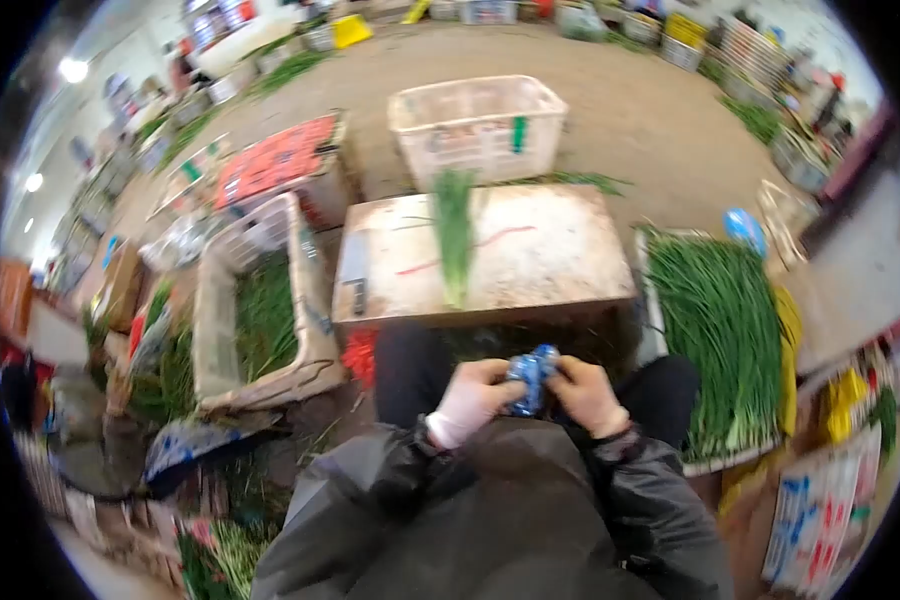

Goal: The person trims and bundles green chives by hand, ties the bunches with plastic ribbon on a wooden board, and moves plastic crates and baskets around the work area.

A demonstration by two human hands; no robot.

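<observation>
So a crinkly blue bundle [532, 382] is being held low over the lap, just this side of the work board, and what it actually is can't be made out with the blur. It's gripped from one side by the left hand [473, 398], fingers curled in with hardly any gap, and from the other by the right hand [587, 396], which is also curled, with its fingertips closed against the bundle. Both are pretty much kept together, between two dark-clad knees

On the stained white work board [560, 250], a bunch of chive-like green stalks [454, 235] is laid lengthways, pale ends pointed at the wearer. A knife [355, 265] is set down along the left edge, handle nearest, and some red marks can be seen on the surface. Behind the board a white plastic crate [425, 148] is parked

More greens are kept on both sides: loose ones inside a pale crate [270, 388] on the left, and a thick layer of long green stalks [720, 330] on the right, neatly lined up. Beside the board's near left corner, some bright red stuff [360, 357] can be spotted, too blurry to be named
</observation>
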